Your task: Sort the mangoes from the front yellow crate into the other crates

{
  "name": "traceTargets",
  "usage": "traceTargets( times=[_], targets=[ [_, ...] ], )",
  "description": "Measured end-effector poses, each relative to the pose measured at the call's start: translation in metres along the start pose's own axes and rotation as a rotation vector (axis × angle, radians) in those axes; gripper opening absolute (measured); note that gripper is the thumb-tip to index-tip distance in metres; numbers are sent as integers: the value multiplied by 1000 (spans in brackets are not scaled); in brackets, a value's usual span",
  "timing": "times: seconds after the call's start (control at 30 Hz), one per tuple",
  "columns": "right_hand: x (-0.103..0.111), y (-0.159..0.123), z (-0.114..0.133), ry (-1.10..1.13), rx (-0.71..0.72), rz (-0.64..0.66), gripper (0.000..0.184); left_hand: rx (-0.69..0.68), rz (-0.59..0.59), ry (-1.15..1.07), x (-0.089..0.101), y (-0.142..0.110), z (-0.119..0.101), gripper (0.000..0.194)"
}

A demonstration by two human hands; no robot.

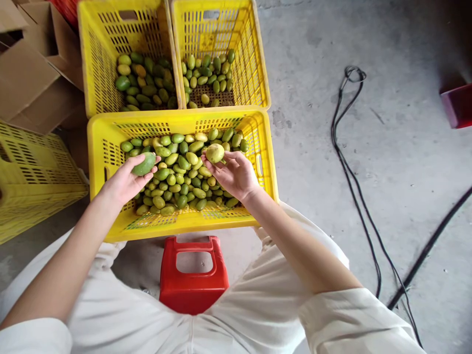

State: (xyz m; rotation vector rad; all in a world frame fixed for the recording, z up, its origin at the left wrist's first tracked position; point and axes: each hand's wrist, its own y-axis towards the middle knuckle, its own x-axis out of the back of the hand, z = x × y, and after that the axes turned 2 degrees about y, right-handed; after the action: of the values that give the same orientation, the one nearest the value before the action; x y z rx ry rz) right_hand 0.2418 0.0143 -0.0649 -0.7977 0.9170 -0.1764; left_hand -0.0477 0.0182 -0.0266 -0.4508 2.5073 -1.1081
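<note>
Yellow plastic makes up the front crate [272, 172]. Over its left side, the left hand [129, 181] curls thumb and fingers round a green fruit [144, 164]. Over the crate's right half, the right hand [239, 176] is turned palm up, half spread, bent fingers cradling a pale yellow fruit [215, 153]. Both forearms [70, 250] slant inward from the crate's near side; loose fruits [183, 162] lie inside the crate, below the hands.

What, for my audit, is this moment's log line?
left hand: holds green fruit; right hand: holds yellowish fruit; below: fruit pile in yellow crate
</note>
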Motion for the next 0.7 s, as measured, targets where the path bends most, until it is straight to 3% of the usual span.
traceTargets(
  times=[0.1, 0.27, 0.4, 0.47, 0.7],
  targets=[
    [3, -1, 4, 8, -14, 25, 26, 0, -4, 13, -3, -2, 4, 10],
    [0, 0, 4, -28, 16, 26, 20, 54, -39, -56, -6, -3, -1, 6],
    [-3, -1, 1, -65, 14, 59, 37, 94, -91, -114, -9, -8, -9, 25],
    [0, 0, 0, -81, 18, 70, 39, 90, -102, -130, -9, -8, -9, 24],
    [10, 8, 0, -110, 27, 89, 17, -3, -61, -93, -1, 3, 2, 15]
  ],
)
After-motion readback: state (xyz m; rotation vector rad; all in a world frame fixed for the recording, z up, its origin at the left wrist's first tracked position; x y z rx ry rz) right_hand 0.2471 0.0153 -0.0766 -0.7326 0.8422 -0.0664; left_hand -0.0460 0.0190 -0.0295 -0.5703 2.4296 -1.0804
